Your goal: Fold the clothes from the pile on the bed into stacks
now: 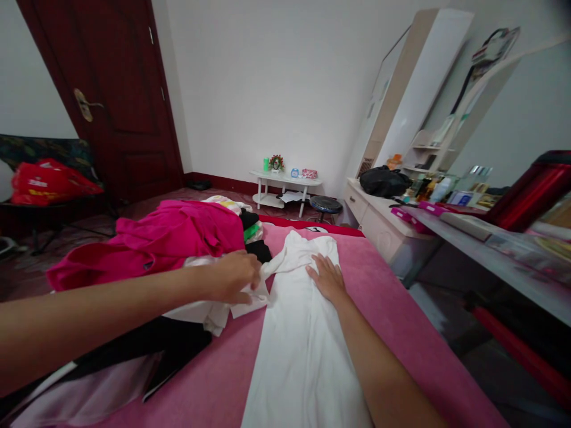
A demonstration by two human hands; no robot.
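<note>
From six o'clock up to the centre, a white sleeved garment [303,339] lay along the pink bedspread [379,297]. The right hand [328,278] rested on it, open and flat; the left hand [238,276] curled at its sleeve [275,266], whether gripping I couldn't tell. A sideways tug could have creased the cloth or disturbed the magenta garment [178,232] towards nine o'clock.

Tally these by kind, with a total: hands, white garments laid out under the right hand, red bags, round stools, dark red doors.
Hands: 2 (left hand, right hand)
White garment under the right hand: 1
Red bag: 1
Round stool: 1
Dark red door: 1
Total: 6
</note>
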